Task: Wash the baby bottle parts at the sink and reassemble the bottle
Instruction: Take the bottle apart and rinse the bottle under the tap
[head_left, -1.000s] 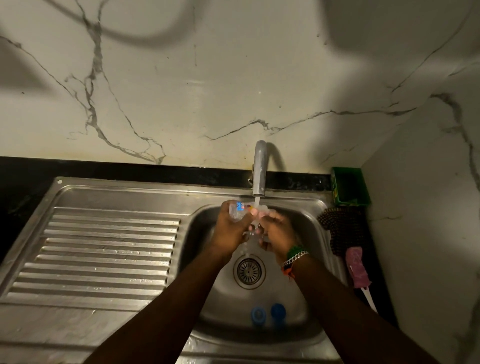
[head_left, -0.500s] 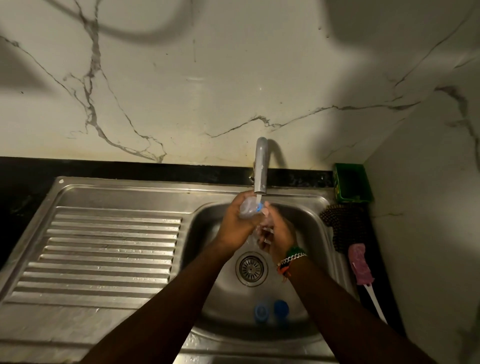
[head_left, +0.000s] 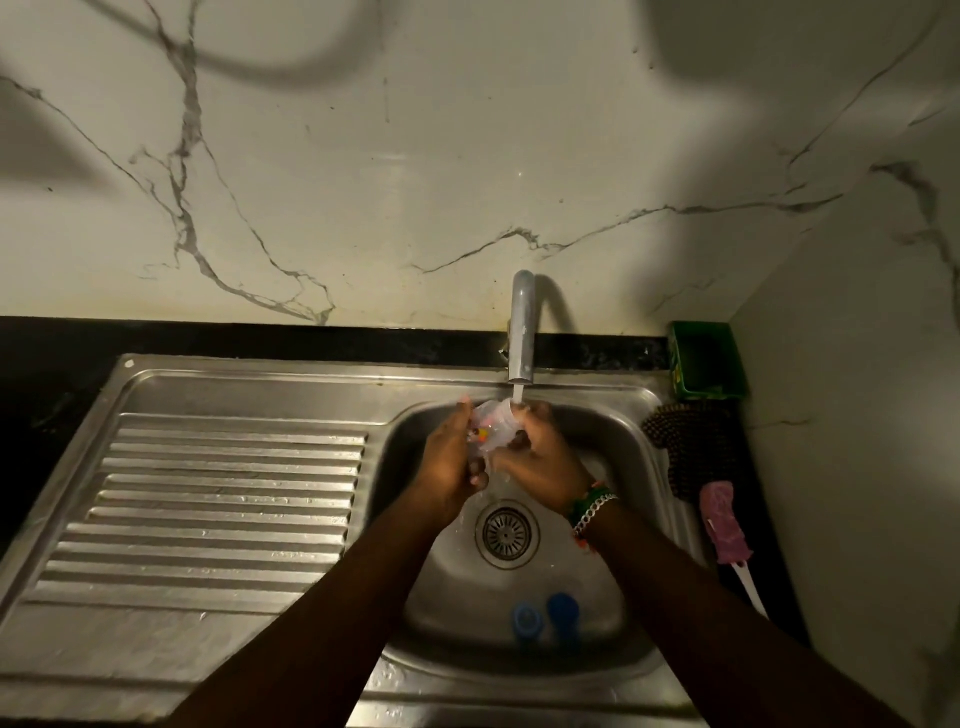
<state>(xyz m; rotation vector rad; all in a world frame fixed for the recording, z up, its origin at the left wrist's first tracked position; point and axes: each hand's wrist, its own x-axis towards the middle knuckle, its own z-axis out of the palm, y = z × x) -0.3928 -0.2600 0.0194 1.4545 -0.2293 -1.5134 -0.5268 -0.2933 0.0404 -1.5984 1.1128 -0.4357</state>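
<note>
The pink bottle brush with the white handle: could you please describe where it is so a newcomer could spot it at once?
Start at the stainless steel sink basin and look past its right rim to the dark counter strip by the side wall. The pink bottle brush lies there, just nearer than a dark woven scrubber. It is the only pink thing, with a white handle pointing toward the viewer.

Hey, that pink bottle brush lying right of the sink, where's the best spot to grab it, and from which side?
Probably best to grip the thin white handle of the pink bottle brush from above with the right hand, which is nearer. The brush lies flat on the dark counter beside the steel sink basin, handle end nearest you, so the fingers can pinch the handle without touching the bristly pink head.
</note>
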